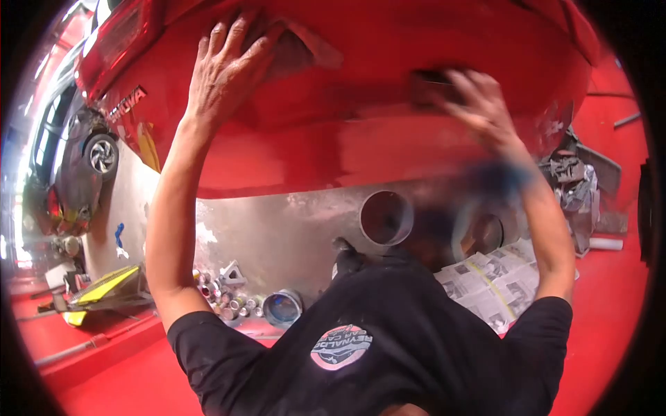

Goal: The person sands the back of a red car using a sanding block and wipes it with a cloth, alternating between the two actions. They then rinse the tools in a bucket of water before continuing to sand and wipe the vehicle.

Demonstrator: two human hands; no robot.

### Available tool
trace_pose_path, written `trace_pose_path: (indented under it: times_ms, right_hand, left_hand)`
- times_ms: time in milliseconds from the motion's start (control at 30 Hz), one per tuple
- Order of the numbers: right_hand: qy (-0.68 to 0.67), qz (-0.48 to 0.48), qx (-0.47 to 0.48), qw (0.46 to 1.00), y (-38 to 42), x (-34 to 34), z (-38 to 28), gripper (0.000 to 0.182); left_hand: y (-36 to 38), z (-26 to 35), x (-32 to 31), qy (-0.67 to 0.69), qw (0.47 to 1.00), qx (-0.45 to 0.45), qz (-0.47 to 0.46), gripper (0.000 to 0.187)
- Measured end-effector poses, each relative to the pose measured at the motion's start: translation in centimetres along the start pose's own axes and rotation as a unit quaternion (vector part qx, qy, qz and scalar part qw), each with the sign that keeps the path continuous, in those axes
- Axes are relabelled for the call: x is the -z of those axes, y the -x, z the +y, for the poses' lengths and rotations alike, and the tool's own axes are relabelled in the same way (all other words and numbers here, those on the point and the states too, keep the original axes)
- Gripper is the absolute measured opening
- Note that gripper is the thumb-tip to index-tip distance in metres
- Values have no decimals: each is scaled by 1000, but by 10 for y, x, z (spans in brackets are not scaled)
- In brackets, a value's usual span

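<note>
A glossy red car body panel curves across the top of the view, with a metallic letter badge at its left. My left hand rests on the upper part of the panel, fingers spread, beside a dark patch with a pinkish edge. Farther right, my right hand is smeared by motion, its fingers around the end of a dark, flat block that lies against the red surface.
Below the panel stands a round bucket on the grey floor. Newspaper sheets lie at the right. Several small cans, a blue-lined tub and a yellow-black car part sit lower left. A dark car is parked at the left.
</note>
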State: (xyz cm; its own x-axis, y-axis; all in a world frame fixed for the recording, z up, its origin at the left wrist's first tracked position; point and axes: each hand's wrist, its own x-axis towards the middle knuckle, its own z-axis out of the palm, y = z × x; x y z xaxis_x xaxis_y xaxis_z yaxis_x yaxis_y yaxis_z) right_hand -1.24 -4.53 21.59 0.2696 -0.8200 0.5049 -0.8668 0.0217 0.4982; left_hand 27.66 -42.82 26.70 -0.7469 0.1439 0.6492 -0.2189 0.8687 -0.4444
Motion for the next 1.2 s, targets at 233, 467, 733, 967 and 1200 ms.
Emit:
trace_pose_path:
  times_ms: [233, 467, 733, 967, 1200]
  right_hand:
    - [-71, 70, 18, 995, -79, -28, -62, 35]
    - [-21, 3, -5, 1000, 62, 8, 54, 52]
    - [-170, -66, -29, 983, 75, 49, 55, 59]
    - [-213, -75, -8, 974, 49, 32, 24, 55]
    - [-270, -79, -13, 960, -13, 35, -17, 60]
  left_hand:
    - [-15, 36, -5, 41, 997, 58, 7, 59]
    - [17, 44, 7, -34, 995, 88, -24, 58]
    - [19, 55, 9, -32, 992, 111, -48, 63]
    - [20, 51, 4, -17, 993, 108, -42, 63]
    - [7, 43, -7, 45, 997, 68, 8, 60]
